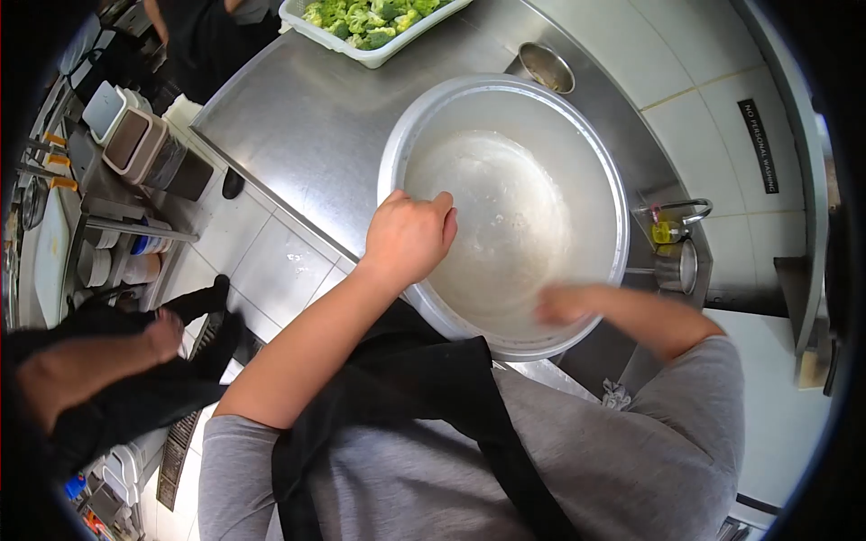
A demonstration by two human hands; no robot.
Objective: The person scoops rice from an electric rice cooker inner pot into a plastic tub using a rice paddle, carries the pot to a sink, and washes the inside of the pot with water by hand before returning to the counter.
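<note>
A large round metal basin (393, 171) stands in front of me, with cloudy whitish liquid (505, 212) in its bottom. My left hand (410, 233) is closed on the basin's near-left rim, knuckles up. My right hand (568, 305) is inside the basin at the near right, low by the wall. Motion smears its fingers, so whether it holds anything does not show. The forearm crosses above the right rim.
A white tray of broccoli florets (370, 20) sits on the steel counter (298, 99). Behind the basin is a small metal bowl (546, 68). To the right are a yellow-green bottle (666, 231) and a metal container (677, 266). Another person's arm (99, 365) is at left.
</note>
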